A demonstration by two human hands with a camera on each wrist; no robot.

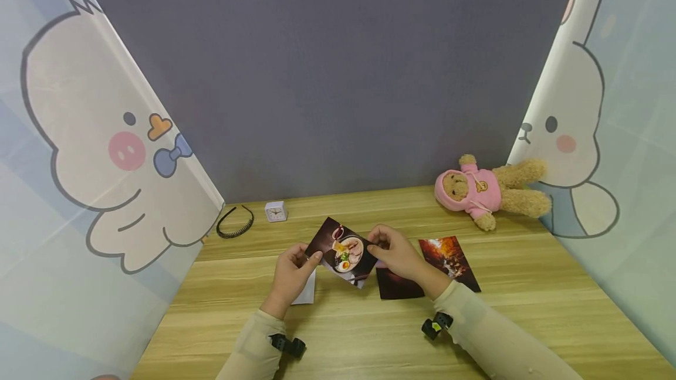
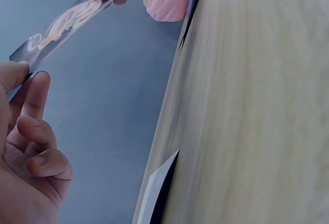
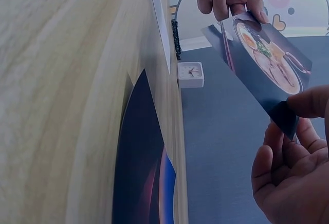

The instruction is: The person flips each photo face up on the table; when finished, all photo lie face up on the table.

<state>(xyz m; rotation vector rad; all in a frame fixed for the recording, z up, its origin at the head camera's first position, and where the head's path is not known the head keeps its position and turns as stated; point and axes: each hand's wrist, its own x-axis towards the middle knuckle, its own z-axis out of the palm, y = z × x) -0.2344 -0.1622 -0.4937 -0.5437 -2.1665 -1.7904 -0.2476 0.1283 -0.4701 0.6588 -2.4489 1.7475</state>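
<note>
A dark photo print of a ramen bowl is held up above the table, tilted, between both hands. My left hand pinches its left corner between thumb and forefinger, while the other fingers curl loosely in the left wrist view. At the opposite corner, my right hand pinches the print with its thumb on the picture side. Beneath the left hand lies a white sheet, partly hidden. A dark print lies below the right hand, and an orange autumn-coloured print lies just to its right.
On the wooden table, a black headband and a small white clock stand at the back left. A teddy bear in a pink hoodie lies at the back right. A grey partition rises behind.
</note>
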